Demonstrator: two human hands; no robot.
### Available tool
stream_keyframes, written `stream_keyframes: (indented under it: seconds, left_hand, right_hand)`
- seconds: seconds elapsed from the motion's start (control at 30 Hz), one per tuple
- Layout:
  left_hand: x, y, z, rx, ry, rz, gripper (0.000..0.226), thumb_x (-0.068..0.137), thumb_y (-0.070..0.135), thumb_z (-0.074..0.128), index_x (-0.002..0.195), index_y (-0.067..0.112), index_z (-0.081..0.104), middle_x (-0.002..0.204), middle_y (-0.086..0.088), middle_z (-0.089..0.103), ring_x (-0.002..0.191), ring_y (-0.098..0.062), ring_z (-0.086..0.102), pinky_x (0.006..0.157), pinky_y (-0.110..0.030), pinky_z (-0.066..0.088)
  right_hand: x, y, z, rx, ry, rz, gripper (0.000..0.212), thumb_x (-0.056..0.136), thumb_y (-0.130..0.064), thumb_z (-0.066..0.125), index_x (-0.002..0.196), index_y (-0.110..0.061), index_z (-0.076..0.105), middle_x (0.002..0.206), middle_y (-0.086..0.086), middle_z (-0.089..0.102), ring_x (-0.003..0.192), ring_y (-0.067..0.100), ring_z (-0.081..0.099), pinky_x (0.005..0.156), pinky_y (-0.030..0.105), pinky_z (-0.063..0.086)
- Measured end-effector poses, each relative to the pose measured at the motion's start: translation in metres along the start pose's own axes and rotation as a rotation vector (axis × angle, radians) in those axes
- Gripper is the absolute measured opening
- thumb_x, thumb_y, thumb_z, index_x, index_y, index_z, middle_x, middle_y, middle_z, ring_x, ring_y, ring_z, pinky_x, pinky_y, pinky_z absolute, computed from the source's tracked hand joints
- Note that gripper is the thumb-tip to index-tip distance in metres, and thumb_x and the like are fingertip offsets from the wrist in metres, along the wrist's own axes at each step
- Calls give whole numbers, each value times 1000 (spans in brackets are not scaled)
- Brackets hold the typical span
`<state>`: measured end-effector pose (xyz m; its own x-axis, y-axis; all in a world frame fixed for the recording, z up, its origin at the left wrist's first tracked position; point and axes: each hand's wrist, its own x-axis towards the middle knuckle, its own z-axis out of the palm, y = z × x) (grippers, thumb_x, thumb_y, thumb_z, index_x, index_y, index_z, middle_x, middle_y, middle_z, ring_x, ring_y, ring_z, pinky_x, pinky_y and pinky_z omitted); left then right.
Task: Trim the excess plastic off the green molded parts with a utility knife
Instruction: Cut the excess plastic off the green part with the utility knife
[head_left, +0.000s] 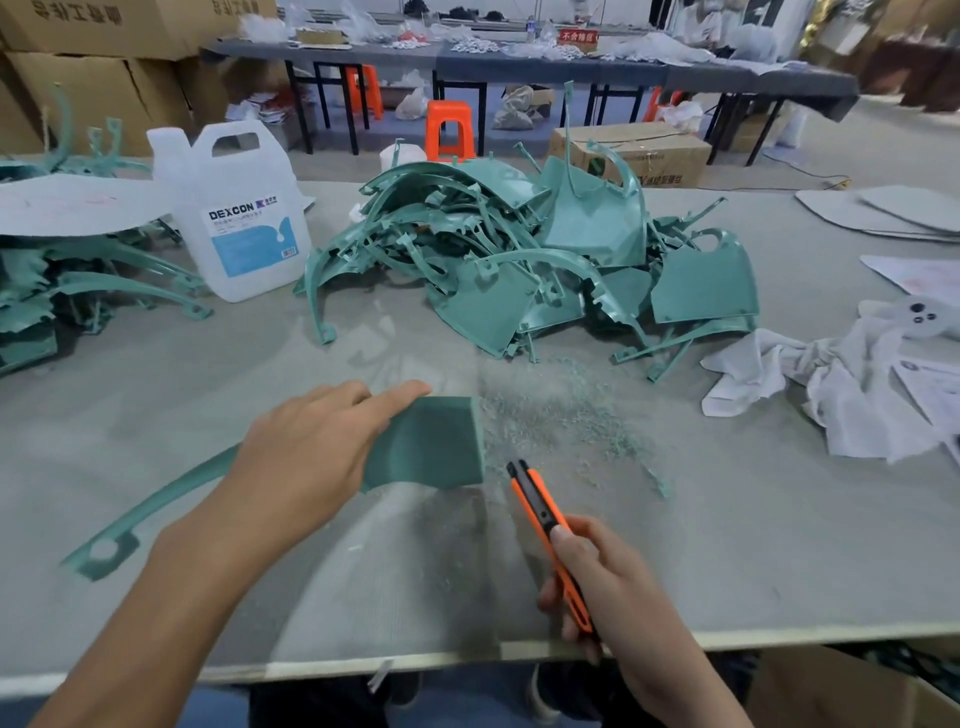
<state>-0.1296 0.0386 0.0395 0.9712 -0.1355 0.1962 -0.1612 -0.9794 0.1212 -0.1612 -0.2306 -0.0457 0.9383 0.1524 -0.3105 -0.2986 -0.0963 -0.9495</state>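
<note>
Curved green moulded plastic part (431, 441): near centre, long axis left-right, pressed under straight-fingered left hand (306, 457). Orange-black utility knife (540, 512): gripped in curled right hand (613, 587), tip just beside part's right edge.

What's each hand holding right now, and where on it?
The right hand grips the knife by the rear of its handle. The left hand rests on top of the green part.

Grey worktable (727, 545) — bearing a heap of green parts (488, 299), a white jug (234, 218), scattered green shavings (561, 415) and a crumpled white cloth (831, 395).
</note>
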Motion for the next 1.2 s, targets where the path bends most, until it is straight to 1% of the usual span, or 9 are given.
stream_keyframes:
  seconds: [0.23, 0.37, 0.47, 0.57, 0.73, 0.83, 0.93, 1.03, 1.2]
  left_hand:
    - [6, 7, 1, 84, 77, 25, 61, 100, 19, 48, 148, 51, 31, 79, 8, 42, 75, -20, 48, 54, -30, 21]
    - [3, 13, 1, 116, 94, 25, 67, 95, 10, 55, 148, 48, 38, 77, 7, 40, 73, -22, 48, 61, -31, 26]
    - [3, 18, 2, 158, 106, 44, 77, 82, -1, 63, 145, 41, 47, 75, 6, 40, 69, -24, 50, 62, -31, 29]
    - [4, 18, 3, 165, 99, 33, 76, 87, 2, 59, 148, 44, 39, 77, 6, 39, 71, -21, 45, 64, -30, 29]
    - [4, 14, 4, 138, 80, -1, 76, 93, 8, 55, 151, 50, 27, 81, 8, 39, 78, -19, 47, 65, -30, 29]
    - [6, 16, 4, 137, 87, -2, 71, 96, 12, 52, 151, 50, 27, 80, 9, 39, 77, -19, 46, 65, -31, 28]
    - [6, 15, 3, 137, 88, 5, 69, 96, 11, 52, 150, 48, 30, 81, 8, 42, 75, -19, 48, 64, -30, 30]
    - [5, 15, 2, 132, 81, 1, 70, 96, 10, 54, 150, 49, 30, 81, 8, 44, 76, -20, 49, 64, -30, 30]
    - [3, 16, 3, 137, 84, 5, 72, 91, 5, 62, 148, 44, 40, 75, 7, 44, 68, -20, 47, 59, -30, 28]
  right_hand:
    - [-1, -4, 2, -43, -45, -2, 14, 100, -26, 59, 107, -20, 69, 65, 13, 64, 38, 16, 48, 31, 15, 30]
    - [-2, -8, 0, -34, -33, -57, 18, 100, -23, 58, 105, -23, 75, 59, 9, 50, 37, 15, 39, 33, 15, 27]
    - [-7, -20, 0, 31, -30, -95, 19, 99, -26, 58, 103, -30, 76, 60, 9, 51, 36, 15, 38, 33, 14, 25]
    - [-16, -37, -3, 81, -55, -130, 19, 94, -35, 60, 105, -39, 75, 60, 7, 54, 35, 14, 39, 34, 13, 23]
    - [-32, -56, -15, 242, -153, -124, 38, 82, -50, 75, 116, -34, 72, 61, 6, 54, 31, 10, 36, 35, 10, 25]
    - [-26, -48, -16, 204, -65, -150, 34, 84, -47, 69, 115, -33, 73, 62, 6, 55, 32, 10, 37, 35, 11, 26]
    - [-14, -26, -8, 164, 39, -99, 19, 95, -29, 61, 106, -20, 75, 61, 10, 53, 33, 12, 36, 32, 13, 24]
    - [-12, -3, 4, 111, 25, -17, 17, 100, -19, 58, 103, -16, 75, 59, 12, 52, 32, 14, 38, 30, 14, 25]
    - [-16, -12, 10, 140, -34, -30, 20, 100, -23, 57, 102, -25, 77, 58, 10, 50, 33, 12, 37, 32, 13, 24]
